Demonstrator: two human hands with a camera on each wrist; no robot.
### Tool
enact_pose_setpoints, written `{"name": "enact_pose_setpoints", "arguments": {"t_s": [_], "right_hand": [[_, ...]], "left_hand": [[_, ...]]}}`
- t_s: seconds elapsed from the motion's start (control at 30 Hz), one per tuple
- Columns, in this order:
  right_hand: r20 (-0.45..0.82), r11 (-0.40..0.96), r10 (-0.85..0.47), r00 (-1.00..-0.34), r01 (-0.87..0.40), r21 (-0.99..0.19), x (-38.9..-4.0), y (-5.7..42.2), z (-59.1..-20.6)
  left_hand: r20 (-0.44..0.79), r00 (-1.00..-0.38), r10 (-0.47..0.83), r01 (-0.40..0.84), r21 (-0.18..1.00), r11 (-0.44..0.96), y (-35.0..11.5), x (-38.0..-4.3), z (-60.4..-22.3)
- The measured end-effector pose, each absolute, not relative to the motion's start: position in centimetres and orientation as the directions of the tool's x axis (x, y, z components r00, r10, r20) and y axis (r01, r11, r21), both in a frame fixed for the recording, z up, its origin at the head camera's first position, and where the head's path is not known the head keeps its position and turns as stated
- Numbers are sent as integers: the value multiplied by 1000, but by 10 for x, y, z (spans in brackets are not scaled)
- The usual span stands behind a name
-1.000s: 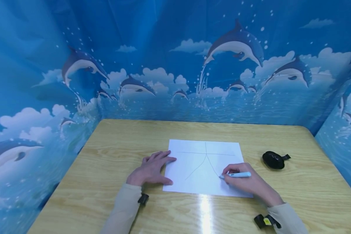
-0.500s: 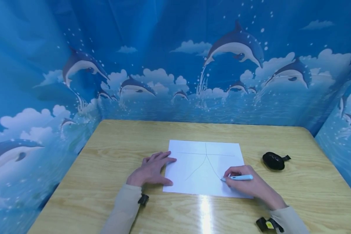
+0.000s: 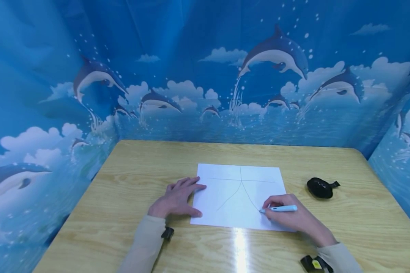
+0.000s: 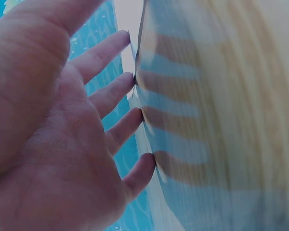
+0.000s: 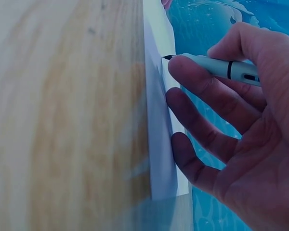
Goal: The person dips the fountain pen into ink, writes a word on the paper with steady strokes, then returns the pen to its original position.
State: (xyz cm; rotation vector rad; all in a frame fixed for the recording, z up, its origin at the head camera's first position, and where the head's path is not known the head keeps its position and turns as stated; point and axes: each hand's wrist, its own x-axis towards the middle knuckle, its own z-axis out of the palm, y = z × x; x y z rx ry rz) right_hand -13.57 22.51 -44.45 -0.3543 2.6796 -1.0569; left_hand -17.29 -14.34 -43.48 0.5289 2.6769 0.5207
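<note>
A white sheet of paper lies on the wooden table, with thin dark lines on it: a cross near its top and two strokes that spread downward. My right hand pinches a light blue pen, its dark nib touching the paper at the lower end of the right stroke. The other right fingers rest by the sheet's surface in the right wrist view. My left hand lies spread at the sheet's left edge, fingertips and thumb on the paper's margin. In the left wrist view its fingers are extended and apart.
A black oval object with a short tab sits on the table to the right of the sheet. A blue curtain printed with dolphins stands behind the table and along both sides. Light reflects off the table's front.
My right hand has slid a little down and to the right with the pen, and the right stroke has grown longer. My left hand has stayed put.
</note>
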Motion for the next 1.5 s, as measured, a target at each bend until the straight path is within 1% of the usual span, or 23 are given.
{"name": "enact_pose_setpoints", "arguments": {"t_s": [0.27,0.4,0.5,0.57,0.67,0.77,0.9,1.2,1.37,1.5], "right_hand": [[-122,704,-304,-945,-137,-697,-135,226,-445],[-93,676,-250,-964,-105,-729,-132,230,-444],[-36,628,-168,-985,-79,-774,-131,238,-441],[28,599,-123,-992,-97,-795,-131,245,-439],[121,606,-67,-990,-137,-784,-130,258,-435],[175,637,-29,-984,-153,-756,-127,272,-433],[195,662,18,-981,-134,-738,-123,291,-432],[237,579,66,-969,-156,-800,-115,324,-438],[267,561,151,-952,-140,-816,-113,339,-440],[262,558,207,-943,-106,-823,-110,349,-441]], "left_hand": [[-271,-865,422,291,415,862,-145,-173,-437],[-273,-863,424,292,415,862,-145,-173,-438],[-276,-862,426,295,411,863,-145,-172,-439],[-276,-861,427,297,410,862,-145,-172,-439],[-280,-861,423,291,409,865,-145,-172,-439],[-286,-863,417,282,414,866,-145,-172,-439],[-287,-863,416,278,419,864,-145,-172,-440],[-285,-865,413,282,404,870,-145,-174,-440],[-279,-863,420,289,410,865,-145,-175,-440],[-276,-861,428,294,416,860,-146,-175,-441]]}}
